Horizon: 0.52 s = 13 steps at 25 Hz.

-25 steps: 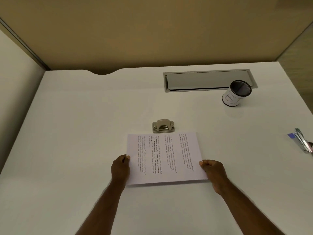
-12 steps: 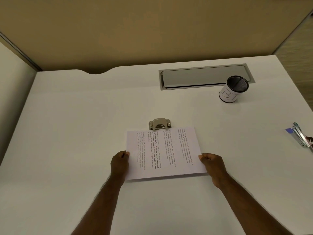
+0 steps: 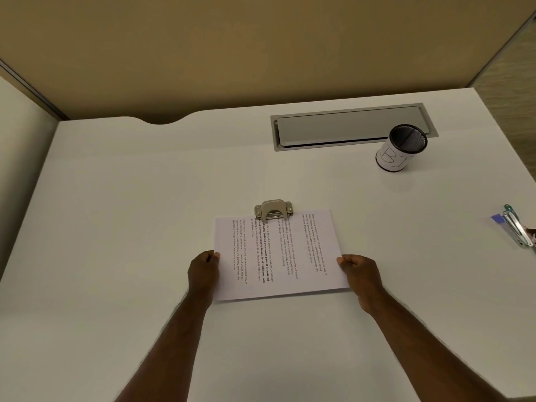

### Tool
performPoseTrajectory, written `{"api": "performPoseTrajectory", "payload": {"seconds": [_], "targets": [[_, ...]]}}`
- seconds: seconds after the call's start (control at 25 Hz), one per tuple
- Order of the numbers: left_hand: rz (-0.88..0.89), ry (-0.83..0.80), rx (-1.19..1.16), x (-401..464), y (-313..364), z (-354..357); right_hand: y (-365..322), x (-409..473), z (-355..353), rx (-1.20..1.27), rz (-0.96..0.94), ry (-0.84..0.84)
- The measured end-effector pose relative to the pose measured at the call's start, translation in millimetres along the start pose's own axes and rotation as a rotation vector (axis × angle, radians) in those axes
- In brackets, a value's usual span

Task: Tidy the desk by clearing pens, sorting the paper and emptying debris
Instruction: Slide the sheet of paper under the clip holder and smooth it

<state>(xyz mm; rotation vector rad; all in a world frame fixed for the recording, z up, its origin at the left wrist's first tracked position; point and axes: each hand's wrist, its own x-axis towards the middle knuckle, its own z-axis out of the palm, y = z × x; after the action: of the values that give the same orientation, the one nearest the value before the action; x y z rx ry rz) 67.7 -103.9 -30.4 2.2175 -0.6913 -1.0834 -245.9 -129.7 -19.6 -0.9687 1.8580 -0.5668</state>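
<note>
A printed white paper (image 3: 280,256) lies in the middle of the white desk (image 3: 116,213), its text running sideways. My left hand (image 3: 203,274) pinches its left edge and my right hand (image 3: 359,271) pinches its right edge. The paper's far edge sits under the jaw of a small silver hole punch (image 3: 273,209). A black mesh pen cup (image 3: 404,147) with a white paper label stands at the back right; I see no pens in it.
A grey metal cable hatch (image 3: 348,127) is set into the desk at the back. A metal stapler-like tool with a blue tab (image 3: 516,227) lies at the right edge. Tan partition walls enclose the desk behind and on both sides.
Both hands have pushed the paper away from me, so its far edge has slid from just short of the hole punch to under its jaw.
</note>
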Motion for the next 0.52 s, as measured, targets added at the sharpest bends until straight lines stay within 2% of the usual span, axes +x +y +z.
{"api": "performPoseTrajectory", "payload": {"seconds": [0.52], "targets": [[0.062,0.013,0.148,6.8,3.3,0.1,1.9,8.6,3.1,-0.019,-0.007,0.03]]}}
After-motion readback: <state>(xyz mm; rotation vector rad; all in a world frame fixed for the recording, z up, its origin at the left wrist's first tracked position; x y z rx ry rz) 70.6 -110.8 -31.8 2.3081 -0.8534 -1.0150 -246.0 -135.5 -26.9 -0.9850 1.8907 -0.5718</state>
